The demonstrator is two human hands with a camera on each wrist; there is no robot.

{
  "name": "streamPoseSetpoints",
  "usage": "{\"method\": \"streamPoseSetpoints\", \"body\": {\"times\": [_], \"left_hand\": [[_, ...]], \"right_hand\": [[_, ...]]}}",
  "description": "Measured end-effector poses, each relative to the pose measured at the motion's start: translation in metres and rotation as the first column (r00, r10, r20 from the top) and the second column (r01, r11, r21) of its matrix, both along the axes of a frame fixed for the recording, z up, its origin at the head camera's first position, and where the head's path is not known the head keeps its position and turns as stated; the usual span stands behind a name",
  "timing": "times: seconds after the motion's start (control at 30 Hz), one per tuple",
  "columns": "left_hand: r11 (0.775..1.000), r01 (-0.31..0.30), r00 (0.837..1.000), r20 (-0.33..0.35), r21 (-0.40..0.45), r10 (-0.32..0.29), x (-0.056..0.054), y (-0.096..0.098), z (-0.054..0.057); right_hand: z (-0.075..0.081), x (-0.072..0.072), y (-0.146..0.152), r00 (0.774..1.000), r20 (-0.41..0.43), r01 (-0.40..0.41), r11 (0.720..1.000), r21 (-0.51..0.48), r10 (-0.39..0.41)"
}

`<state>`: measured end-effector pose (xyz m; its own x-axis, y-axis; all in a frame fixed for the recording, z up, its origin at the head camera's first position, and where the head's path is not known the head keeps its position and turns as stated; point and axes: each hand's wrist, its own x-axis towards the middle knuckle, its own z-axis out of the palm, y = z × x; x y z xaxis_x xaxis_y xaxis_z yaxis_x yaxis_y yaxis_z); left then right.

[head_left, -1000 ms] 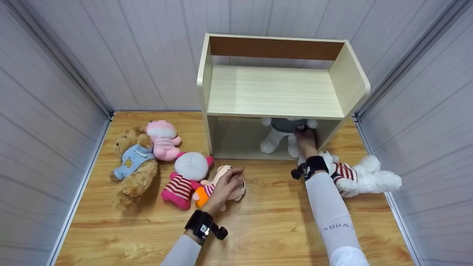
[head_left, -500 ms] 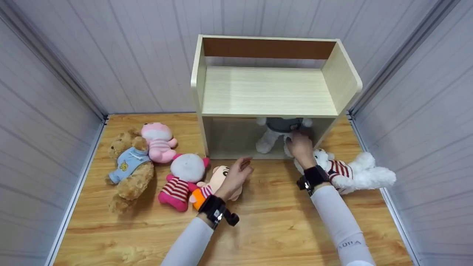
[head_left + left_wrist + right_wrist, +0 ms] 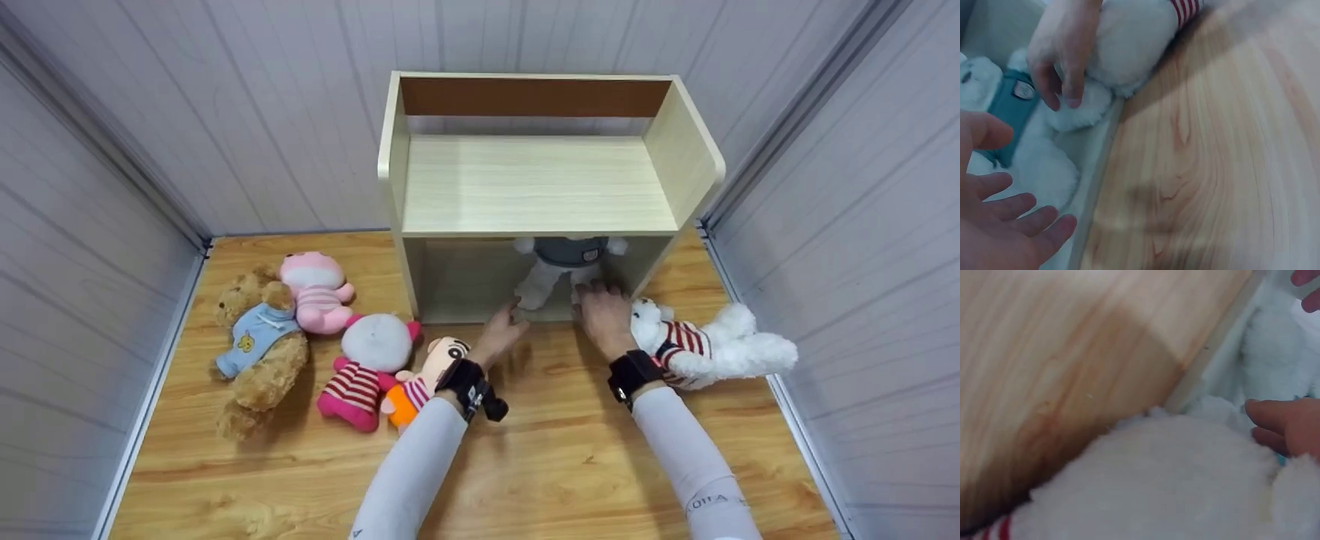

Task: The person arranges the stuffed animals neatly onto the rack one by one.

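A white plush bear in a grey top (image 3: pixel 568 251) sits in the lower compartment of the wooden shelf (image 3: pixel 536 184); the upper board hides most of its head in the head view. My left hand (image 3: pixel 501 334) is at the compartment's front edge by one of the bear's feet (image 3: pixel 1044 174), fingers spread and holding nothing. My right hand (image 3: pixel 604 319) hangs with loosely bent fingers over the other foot (image 3: pixel 1086 107); whether they touch it I cannot tell. Beside it a second white plush bear in a striped top (image 3: pixel 712 346) lies on the floor.
Left of the shelf lie a brown teddy bear in a blue hoodie (image 3: pixel 262 337), a pink plush (image 3: pixel 319 292), a plush in a striped dress (image 3: pixel 367 367) and a doll with orange pants (image 3: pixel 424 382). Panel walls (image 3: pixel 112 112) enclose the wooden floor (image 3: pixel 547 465).
My left hand has moved from above the doll up and right to the shelf's front edge. My right hand has drawn back from the bear's top down to its foot.
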<state>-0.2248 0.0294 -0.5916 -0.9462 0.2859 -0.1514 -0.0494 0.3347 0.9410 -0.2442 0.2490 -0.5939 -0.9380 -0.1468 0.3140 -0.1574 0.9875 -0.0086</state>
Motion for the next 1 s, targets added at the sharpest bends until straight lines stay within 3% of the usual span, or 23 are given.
{"method": "streamPoseSetpoints", "body": {"times": [0.23,0.4,0.63,0.73,0.77,0.83,0.97,1.0], "left_hand": [[0.998,0.007,1.000,0.011,0.059,-0.007,-0.006,0.008,-0.009],[0.996,0.024,0.998,0.051,0.085,-0.029,-0.007,0.015,-0.008],[0.995,0.070,0.997,-0.023,0.072,-0.068,-0.015,0.026,-0.012],[0.987,0.094,0.995,0.011,0.127,-0.097,-0.020,0.026,-0.022],[0.982,0.116,0.993,-0.011,0.148,-0.115,-0.022,0.026,-0.030],[0.976,0.137,0.990,-0.001,0.169,-0.139,-0.023,0.026,-0.034],[0.968,0.157,0.987,0.013,0.198,-0.163,-0.017,0.026,-0.029],[0.968,0.145,0.986,0.051,0.203,-0.158,-0.013,0.026,-0.020]], "right_hand": [[-0.015,-0.002,0.003,0.987,-0.156,-0.054,0.997,-0.061,0.044],[-0.015,-0.003,0.004,0.986,-0.169,-0.030,0.994,-0.107,0.012],[-0.018,-0.003,0.005,0.955,-0.294,-0.049,0.996,-0.079,0.024],[-0.017,0.000,0.006,0.956,-0.291,-0.060,0.995,-0.083,0.034],[-0.016,0.001,0.006,0.960,-0.278,-0.059,0.995,-0.084,0.034],[-0.016,0.002,0.007,0.967,-0.254,-0.056,0.995,-0.082,0.033],[-0.017,0.003,0.008,0.975,-0.218,-0.052,0.995,-0.086,0.032],[-0.018,0.002,0.008,0.977,-0.211,-0.047,0.995,-0.089,0.027]]}}
